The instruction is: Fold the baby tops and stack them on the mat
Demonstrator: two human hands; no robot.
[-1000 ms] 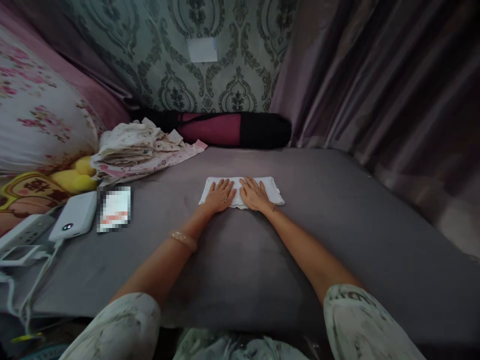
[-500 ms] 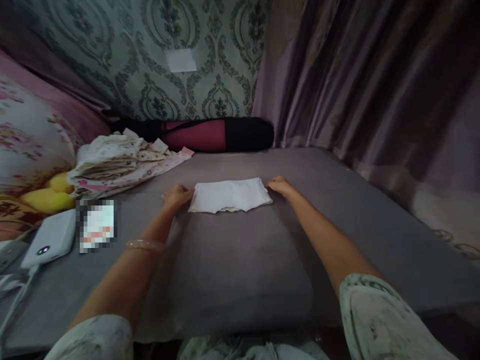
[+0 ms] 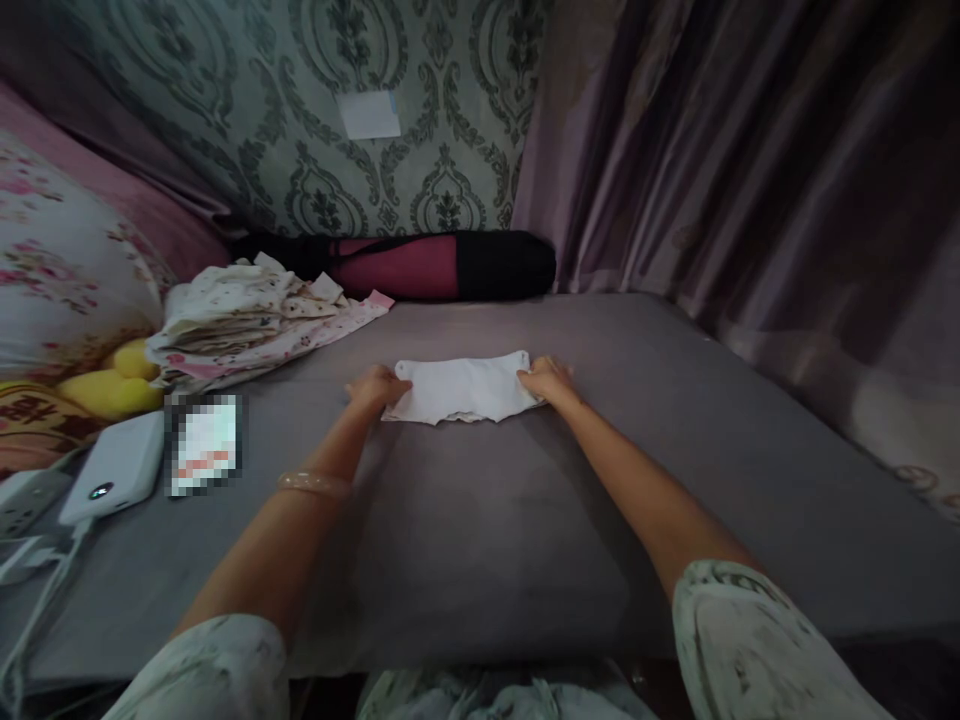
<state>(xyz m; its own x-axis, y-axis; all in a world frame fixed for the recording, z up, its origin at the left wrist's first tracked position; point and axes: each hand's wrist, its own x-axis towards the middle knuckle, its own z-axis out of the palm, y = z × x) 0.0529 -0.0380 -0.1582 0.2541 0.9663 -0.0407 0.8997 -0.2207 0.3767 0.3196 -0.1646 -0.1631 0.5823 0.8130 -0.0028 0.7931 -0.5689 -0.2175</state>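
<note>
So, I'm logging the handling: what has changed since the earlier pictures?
The left hand and right hand lay flat on the folded white cloth; they have moved apart and now grip its opposite sides. The white rectangular power bank and printed fabric pile stayed put.

The widest free room is on the right, where the grey sheet [image 3: 720, 450] runs open from the right hand [image 3: 550, 380] to the curtain [image 3: 697, 200]. Another gap lies near, between the forearms. Beyond the white cloth [image 3: 465, 390], a strip reaches the long bag [image 3: 420, 268], which blocks the far edge. Far left, piled clothes [image 3: 232, 310] stand in the way; nearer left, a power bank [image 3: 116, 470] and trailing cable [image 3: 45, 600] do, with a narrower lane beside the left forearm.
</note>
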